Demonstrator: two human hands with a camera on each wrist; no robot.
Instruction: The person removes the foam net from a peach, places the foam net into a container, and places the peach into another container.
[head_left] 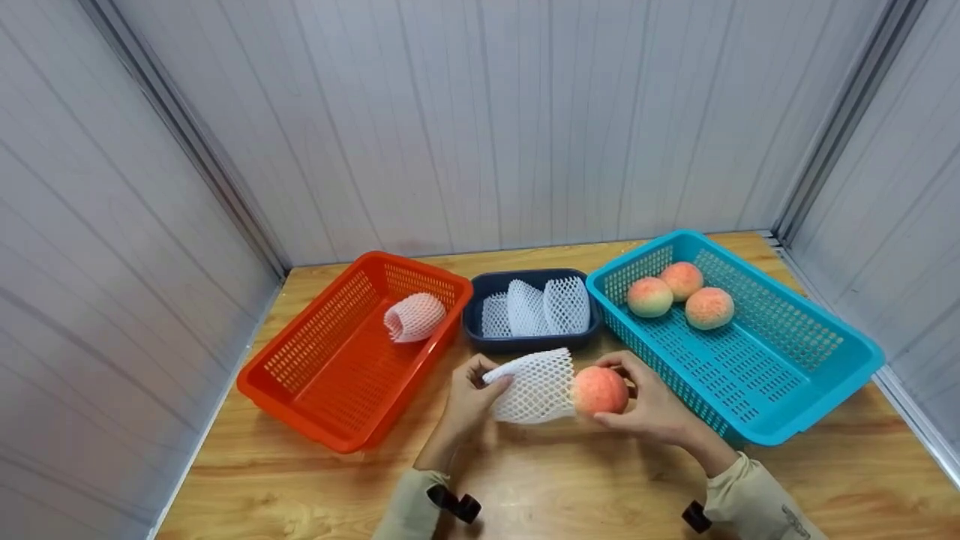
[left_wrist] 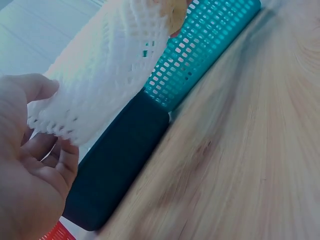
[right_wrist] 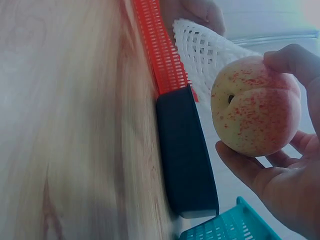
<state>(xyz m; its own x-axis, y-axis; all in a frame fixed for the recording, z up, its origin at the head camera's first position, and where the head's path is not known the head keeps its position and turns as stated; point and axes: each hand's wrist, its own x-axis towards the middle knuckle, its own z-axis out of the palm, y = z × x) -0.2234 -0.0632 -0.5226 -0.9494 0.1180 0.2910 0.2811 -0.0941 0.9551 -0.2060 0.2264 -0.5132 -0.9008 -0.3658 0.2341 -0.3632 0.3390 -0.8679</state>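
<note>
My left hand (head_left: 471, 394) pinches the near end of a white foam fruit net (head_left: 534, 386) between thumb and fingers, its mesh stretched out toward the right. In my right hand (head_left: 651, 405) is a pink and yellow peach (head_left: 600, 390), gripped between thumb and fingertips. The peach sits right at the right end of the net; in the right wrist view the peach (right_wrist: 256, 106) overlaps the net (right_wrist: 202, 50). Both things are held up over the wooden table, in front of a dark blue tray (head_left: 529, 345).
Several more foam nets (head_left: 566, 306) lie in the dark tray. To the left, an orange-red basket (head_left: 330, 382) holds one netted fruit (head_left: 415, 317). A turquoise basket (head_left: 780, 375) on the right holds three peaches (head_left: 709, 308). Pale panel walls (head_left: 450, 135) enclose the wooden table (head_left: 540, 487).
</note>
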